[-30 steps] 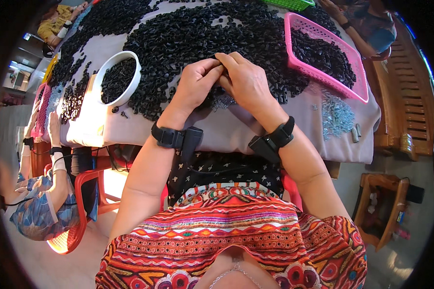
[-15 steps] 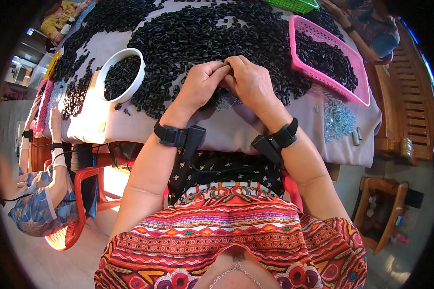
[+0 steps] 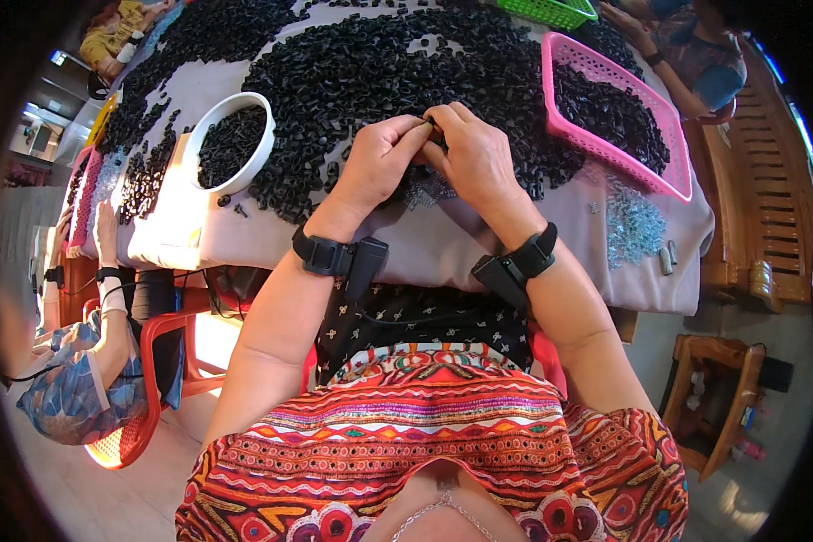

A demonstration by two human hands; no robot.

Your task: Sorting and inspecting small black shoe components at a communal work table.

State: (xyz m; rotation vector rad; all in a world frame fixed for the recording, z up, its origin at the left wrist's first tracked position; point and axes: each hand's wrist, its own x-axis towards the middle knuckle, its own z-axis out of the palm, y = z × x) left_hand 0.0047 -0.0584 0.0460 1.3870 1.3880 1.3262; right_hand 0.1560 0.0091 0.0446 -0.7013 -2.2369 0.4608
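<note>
While we pinch one small black part (image 3: pixel 434 129) between both sets of closed fingers, left hand (image 3: pixel 377 167) meets right hand (image 3: pixel 476 161) just above the black heap (image 3: pixel 361 72) on the tabletop (image 3: pixel 443 244), keeping supply near.

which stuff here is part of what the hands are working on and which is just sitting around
In use:
- left hand and right hand, fingertips pinched together on a small black part
- heap of black parts under the hands
- small metal pieces just below the hands

Lying about:
- white bowl of black parts
- pink basket
- green basket
- pile of metal pieces to the right
</note>
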